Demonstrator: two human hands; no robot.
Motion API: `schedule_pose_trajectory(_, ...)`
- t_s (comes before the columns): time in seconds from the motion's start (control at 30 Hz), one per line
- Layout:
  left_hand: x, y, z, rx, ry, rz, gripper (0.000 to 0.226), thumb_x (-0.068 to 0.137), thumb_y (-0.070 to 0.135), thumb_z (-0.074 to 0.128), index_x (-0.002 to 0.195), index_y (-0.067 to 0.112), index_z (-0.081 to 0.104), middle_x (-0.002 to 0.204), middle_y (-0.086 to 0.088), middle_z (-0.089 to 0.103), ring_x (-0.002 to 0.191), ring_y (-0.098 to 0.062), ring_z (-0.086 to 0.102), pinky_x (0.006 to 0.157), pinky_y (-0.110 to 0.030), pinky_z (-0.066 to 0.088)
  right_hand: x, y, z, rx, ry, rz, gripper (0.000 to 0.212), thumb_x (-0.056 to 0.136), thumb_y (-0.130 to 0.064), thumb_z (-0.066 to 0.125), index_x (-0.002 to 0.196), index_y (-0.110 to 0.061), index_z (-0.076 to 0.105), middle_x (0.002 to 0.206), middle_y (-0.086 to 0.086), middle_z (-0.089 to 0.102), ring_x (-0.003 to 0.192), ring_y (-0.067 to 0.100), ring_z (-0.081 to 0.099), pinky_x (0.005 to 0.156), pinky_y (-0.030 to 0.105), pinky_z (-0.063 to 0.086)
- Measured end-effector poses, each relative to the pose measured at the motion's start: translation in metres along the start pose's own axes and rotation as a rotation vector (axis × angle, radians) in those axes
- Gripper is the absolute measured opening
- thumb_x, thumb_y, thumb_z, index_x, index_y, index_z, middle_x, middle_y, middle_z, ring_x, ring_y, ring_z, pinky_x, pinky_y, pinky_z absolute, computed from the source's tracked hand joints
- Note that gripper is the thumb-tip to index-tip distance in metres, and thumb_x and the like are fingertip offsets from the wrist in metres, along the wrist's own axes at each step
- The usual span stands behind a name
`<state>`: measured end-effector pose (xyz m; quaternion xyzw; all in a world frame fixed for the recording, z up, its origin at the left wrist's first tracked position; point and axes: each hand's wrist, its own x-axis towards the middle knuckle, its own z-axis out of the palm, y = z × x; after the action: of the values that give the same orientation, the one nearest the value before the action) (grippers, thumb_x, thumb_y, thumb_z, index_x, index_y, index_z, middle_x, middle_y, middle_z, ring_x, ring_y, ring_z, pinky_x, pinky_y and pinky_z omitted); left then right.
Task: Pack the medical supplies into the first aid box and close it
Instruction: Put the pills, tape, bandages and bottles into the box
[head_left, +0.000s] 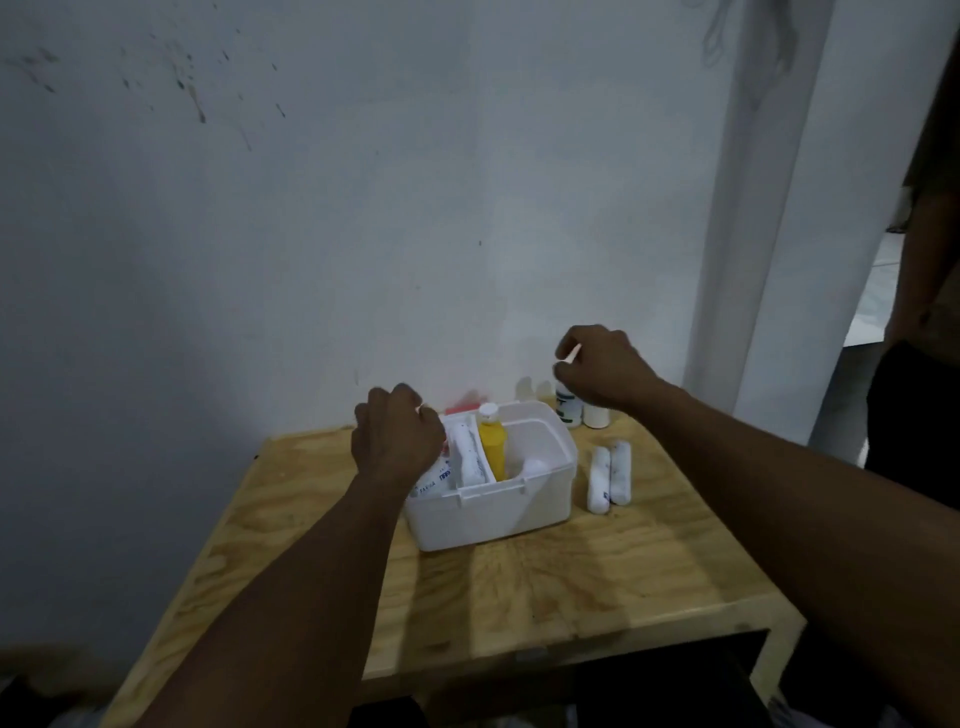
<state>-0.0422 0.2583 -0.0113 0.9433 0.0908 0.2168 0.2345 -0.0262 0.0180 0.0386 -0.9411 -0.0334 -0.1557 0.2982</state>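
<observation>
An open white first aid box (498, 514) stands on the wooden table (571, 587). Inside it are a yellow bottle (492, 444) with a white cap, a white roll (470, 457) and white packets (436, 478) at the left end. My left hand (397, 436) is closed over the box's left end, pinching something small that I cannot identify. My right hand (597, 371) hovers behind the box's right side, above a white bottle with a green label (567, 405), and pinches a small white stick (570, 354). Two white bandage rolls (609, 478) lie right of the box.
A white container (596, 415) stands by the wall next to the labelled bottle. Something red (467, 401) sits behind the box. The wall runs along the table's far edge. Another person (919, 338) stands at the right edge of view.
</observation>
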Motion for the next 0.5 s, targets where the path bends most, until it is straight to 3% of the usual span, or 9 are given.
schedule_pose_trajectory(0.1, -0.009, 0.027, 0.002, -0.035, 0.020, 0.247, 0.027, 0.092, 0.028, 0.056, 0.114, 0.019, 0.068, 0.119, -0.010, 0.063, 0.117, -0.031, 0.055, 0.092, -0.042, 0.050, -0.010, 0.022, -0.018, -0.038, -0.009, 0.084, 0.020, 0.083, -0.024, 0.064, 0.098, -0.012, 0.068, 0.104, 0.012, 0.069, 0.093, 0.031, 0.066, 0.077, 0.037, 0.056)
schedule_pose_trajectory(0.2, -0.024, 0.061, 0.007, -0.063, -0.027, 0.475, 0.025, 0.089, 0.030, 0.058, 0.109, 0.020, 0.070, 0.107, -0.005, 0.068, 0.106, -0.027, 0.059, 0.087, -0.041, 0.052, -0.026, 0.044, -0.022, -0.045, -0.149, 0.200, 0.019, 0.085, -0.018, 0.062, 0.102, -0.010, 0.064, 0.096, 0.013, 0.065, 0.075, 0.031, 0.071, 0.062, 0.043, 0.063)
schedule_pose_trajectory(0.27, -0.036, 0.081, 0.014, -0.015, -0.090, 0.599, 0.025, 0.089, 0.033, 0.059, 0.105, 0.021, 0.072, 0.102, -0.003, 0.070, 0.100, -0.025, 0.061, 0.085, -0.040, 0.052, -0.038, 0.059, -0.016, -0.059, -0.265, 0.238, 0.026, 0.088, -0.015, 0.060, 0.113, -0.013, 0.060, 0.100, 0.012, 0.062, 0.074, 0.027, 0.069, 0.061, 0.041, 0.063)
schedule_pose_trajectory(0.37, -0.052, 0.104, 0.026, 0.093, -0.130, 0.776, 0.023, 0.086, 0.037, 0.060, 0.099, 0.023, 0.073, 0.099, -0.002, 0.071, 0.097, -0.026, 0.062, 0.084, -0.039, 0.048, -0.055, 0.080, 0.000, -0.056, -0.355, 0.223, 0.034, 0.091, -0.018, 0.057, 0.125, -0.021, 0.058, 0.121, 0.007, 0.053, 0.085, 0.027, 0.066, 0.055, 0.036, 0.060)
schedule_pose_trajectory(0.43, -0.059, 0.112, 0.034, 0.196, -0.179, 0.840, 0.025, 0.087, 0.039, 0.062, 0.104, 0.024, 0.073, 0.104, -0.002, 0.071, 0.102, -0.025, 0.061, 0.090, -0.040, 0.042, -0.063, 0.092, 0.011, -0.061, -0.378, 0.185, 0.032, 0.090, -0.020, 0.058, 0.122, -0.023, 0.061, 0.128, 0.002, 0.052, 0.096, 0.030, 0.065, 0.060, 0.035, 0.059)
schedule_pose_trajectory(0.5, -0.063, 0.117, 0.039, 0.337, -0.238, 0.869, 0.027, 0.087, 0.040, 0.063, 0.108, 0.025, 0.072, 0.109, -0.003, 0.071, 0.108, -0.025, 0.061, 0.097, -0.041, 0.038, -0.067, 0.100, 0.019, -0.084, -0.384, 0.144, 0.030, 0.090, -0.022, 0.060, 0.120, -0.024, 0.064, 0.131, 0.008, 0.058, 0.099, 0.028, 0.063, 0.074, 0.028, 0.049)
